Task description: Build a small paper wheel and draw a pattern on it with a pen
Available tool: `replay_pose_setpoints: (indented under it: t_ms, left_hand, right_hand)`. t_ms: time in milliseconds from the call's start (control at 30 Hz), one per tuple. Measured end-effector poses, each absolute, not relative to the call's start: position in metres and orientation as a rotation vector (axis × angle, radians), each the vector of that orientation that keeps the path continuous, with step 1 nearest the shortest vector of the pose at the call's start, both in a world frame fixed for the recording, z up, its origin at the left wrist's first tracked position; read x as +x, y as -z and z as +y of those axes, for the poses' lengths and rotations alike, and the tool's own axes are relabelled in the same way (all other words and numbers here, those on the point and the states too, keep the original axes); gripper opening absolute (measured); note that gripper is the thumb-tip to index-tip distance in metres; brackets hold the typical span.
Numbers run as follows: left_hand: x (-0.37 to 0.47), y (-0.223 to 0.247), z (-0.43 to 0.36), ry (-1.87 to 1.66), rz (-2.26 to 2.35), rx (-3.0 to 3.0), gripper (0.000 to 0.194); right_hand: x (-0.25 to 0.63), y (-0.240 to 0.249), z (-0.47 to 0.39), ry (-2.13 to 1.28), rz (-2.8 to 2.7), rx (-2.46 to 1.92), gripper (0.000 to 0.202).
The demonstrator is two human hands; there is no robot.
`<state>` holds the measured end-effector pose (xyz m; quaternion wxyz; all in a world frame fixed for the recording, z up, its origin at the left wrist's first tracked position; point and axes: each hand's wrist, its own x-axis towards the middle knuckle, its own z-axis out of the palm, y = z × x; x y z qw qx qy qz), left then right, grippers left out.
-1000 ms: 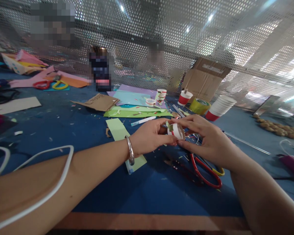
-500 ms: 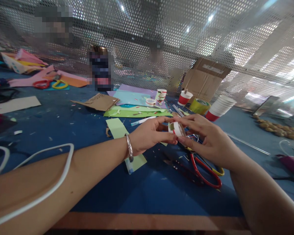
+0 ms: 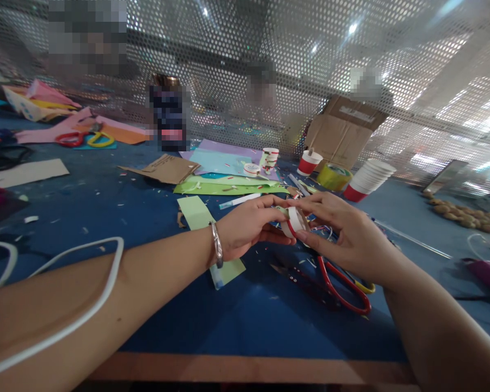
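Between both hands is a short white paper cup piece (image 3: 295, 221) with a red band at its edge and a bit of green at its left. My left hand (image 3: 251, 226) holds it from the left, thumb against its side and fingers curled below. From the right, my right hand (image 3: 345, 231) pinches it with thumb and fingertips, which partly hide it. Under the hands lie scissors (image 3: 347, 288) with red and yellow handles. A pale green paper strip (image 3: 194, 211) runs beneath my left wrist, and a white pen (image 3: 240, 201) rests just behind that hand.
Toward the back stand a small stack of cut cup pieces (image 3: 268, 160), a red-and-white paper cup (image 3: 309, 163), a yellow tape roll (image 3: 334, 177) and stacked paper cups (image 3: 369, 179). Cardboard (image 3: 163, 170) and coloured paper (image 3: 224, 162) lie behind. A white cable (image 3: 110, 288) crosses my left forearm.
The cup piece has turned slightly in my hands and its opening faces more to the right. My left thumb has shifted up onto its side. Both hands keep nearly the same place.
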<state>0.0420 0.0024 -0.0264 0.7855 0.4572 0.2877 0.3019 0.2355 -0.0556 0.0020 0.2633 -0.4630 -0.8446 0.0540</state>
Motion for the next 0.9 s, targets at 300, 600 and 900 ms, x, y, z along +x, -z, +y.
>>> replay_pose_setpoints:
  t_ms: [300, 600, 900]
  left_hand:
    - [0.0422, 0.0249, 0.0003, -0.659, 0.642, 0.991, 0.024]
    - [0.0409, 0.0244, 0.0, -0.654, 0.639, 1.001, 0.023]
    - [0.041, 0.0217, -0.0009, -0.631, 0.69, 1.023, 0.023]
  right_hand:
    - [0.2354, 0.001, -0.056, -0.158, -2.294, -1.271, 0.046]
    - [0.236, 0.0035, -0.055, -0.134, -2.306, -1.234, 0.048]
    - [0.2345, 0.0046, -0.0546, -0.131, -2.305, -1.244, 0.043]
